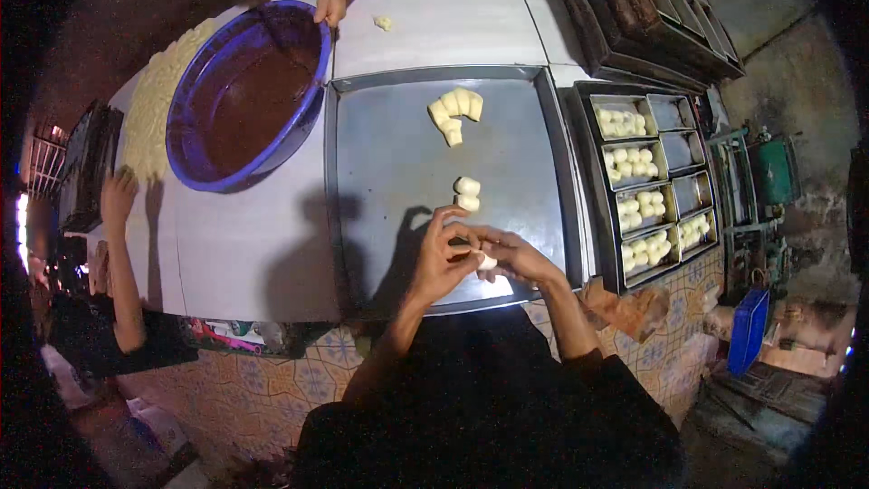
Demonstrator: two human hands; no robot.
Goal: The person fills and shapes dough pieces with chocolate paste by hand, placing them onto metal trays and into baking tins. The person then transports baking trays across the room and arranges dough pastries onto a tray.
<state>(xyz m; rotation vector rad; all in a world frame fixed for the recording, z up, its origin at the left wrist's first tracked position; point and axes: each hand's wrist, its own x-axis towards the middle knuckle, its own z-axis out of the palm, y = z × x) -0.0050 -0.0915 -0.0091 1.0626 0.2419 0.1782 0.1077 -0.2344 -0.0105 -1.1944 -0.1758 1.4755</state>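
Hard light seems to come from about 4 o'clock, throwing the wearer's head-shaped shadow across the white tabletop toward 8 o'clock. Another shadow falls on the metal tray beside the left hand; glare whitens the tray's surface near 5 o'clock. At 9 o'clock, 1 bright strip is overexposed. The wearer's black clothing at 6 o'clock sinks into grainy darkness. The right hand looks slightly soft. Fisheye distortion bows the tabletop's edges, and black vignetting rings the view.

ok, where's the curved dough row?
Head view, above and slightly right of centre: the dough row lies on the metal tray, toward its far edge, beyond the dough pair.
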